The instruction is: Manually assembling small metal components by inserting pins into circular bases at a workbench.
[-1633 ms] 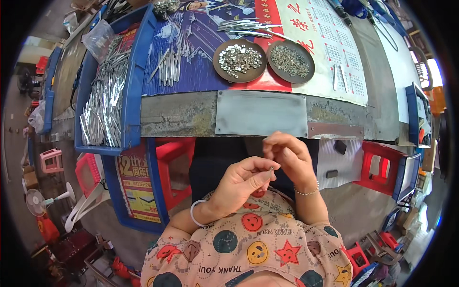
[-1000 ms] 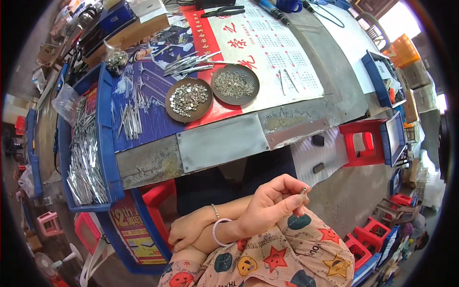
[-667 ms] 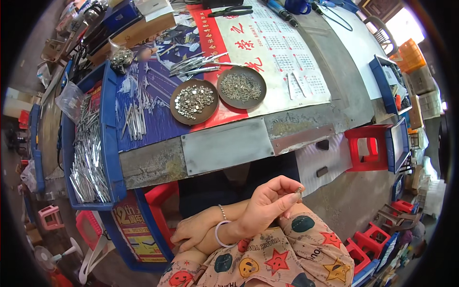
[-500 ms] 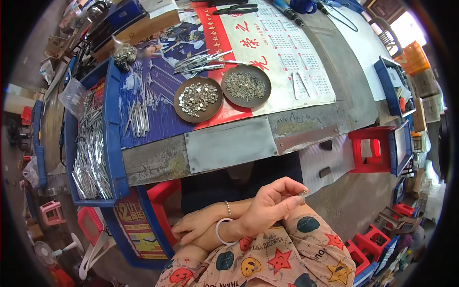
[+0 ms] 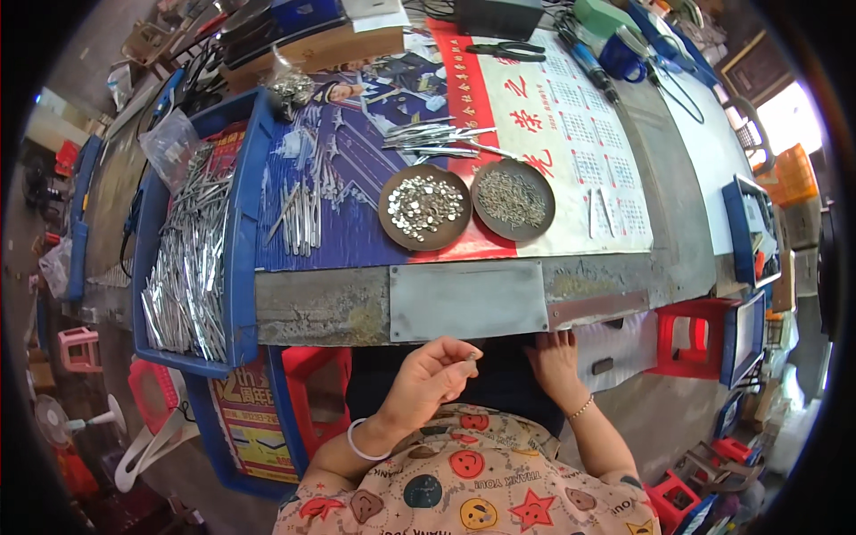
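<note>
My left hand (image 5: 432,382), with a white bangle at its wrist, is raised before the table's near edge. Its thumb and forefinger pinch a tiny shiny metal piece (image 5: 473,356), too small to make out fully. My right hand (image 5: 556,366), wearing a thin bracelet, reaches to the table edge with fingers stretched out; their tips are partly hidden beneath it. Ahead on the table, a round brown dish (image 5: 390,234) holds small shiny discs. A second brown dish (image 5: 546,223) beside it contains many small thin metal pins.
A blue bin (image 5: 242,294) of metal strips stands left. Tweezers-like strips (image 5: 306,223) lie in bundles on the poster. A grey metal plate (image 5: 468,301) is fixed at the near edge. Pliers (image 5: 506,52) and a blue mug (image 5: 621,58) sit farther back; a red stool (image 5: 695,334) stands right.
My arms have uncrossed. My left hand has moved left with the tiny metal piece still pinched, and my right hand has gone right to the table edge. The view has shifted.
</note>
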The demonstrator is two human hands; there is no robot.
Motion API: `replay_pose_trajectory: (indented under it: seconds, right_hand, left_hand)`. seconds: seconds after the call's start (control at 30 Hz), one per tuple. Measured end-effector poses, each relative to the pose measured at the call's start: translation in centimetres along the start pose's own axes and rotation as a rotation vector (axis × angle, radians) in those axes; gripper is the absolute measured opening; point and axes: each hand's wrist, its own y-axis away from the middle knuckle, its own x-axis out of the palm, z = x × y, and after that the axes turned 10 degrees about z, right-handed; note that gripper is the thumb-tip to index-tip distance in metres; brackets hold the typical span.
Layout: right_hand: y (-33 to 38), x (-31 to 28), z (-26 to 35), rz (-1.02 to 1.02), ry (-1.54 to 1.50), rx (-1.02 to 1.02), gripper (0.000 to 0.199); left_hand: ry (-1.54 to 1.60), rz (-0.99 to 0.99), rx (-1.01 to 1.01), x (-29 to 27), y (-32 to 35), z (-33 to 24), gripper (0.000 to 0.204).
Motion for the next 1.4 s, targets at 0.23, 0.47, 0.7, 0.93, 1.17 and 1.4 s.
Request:
replay_pose_trajectory:
  seconds: [0.23, 0.47, 0.7, 0.93, 1.17, 1.4]
  right_hand:
    - [2.5, -0.4, 4.6, 0.313, 0.170, -0.121, 0.026]
    - [-0.5, -9.3, 4.8, 0.515, -0.582, -0.537, 0.015]
    - [-11.6, -13.9, 9.3, -0.188, -0.387, -0.538, 0.029]
    - [-17.2, -11.6, 10.5, -0.219, -0.090, -0.504, 0.016]
    - [-17.1, -13.1, 10.7, -0.169, -0.184, -0.578, 0.015]
    - [-8.5, -15.3, 10.8, 0.133, -0.977, -0.446, 0.012]
  left_hand:
    - [-0.024, 0.022, 0.070, -0.7, 0.7, -0.8, 0.014]
    - [0.002, -0.027, 0.149, -1.9, 2.4, -2.2, 0.012]
    - [0.019, -0.035, 0.206, -1.6, 3.3, -1.9, 0.012]
    - [0.032, -0.105, 0.267, -2.7, 3.9, -2.5, 0.012]
    - [-0.003, -0.140, 0.271, -2.5, 3.2, -2.5, 0.011]
    - [0.012, -0.099, 0.331, -1.3, 3.4, -1.8, 0.012]
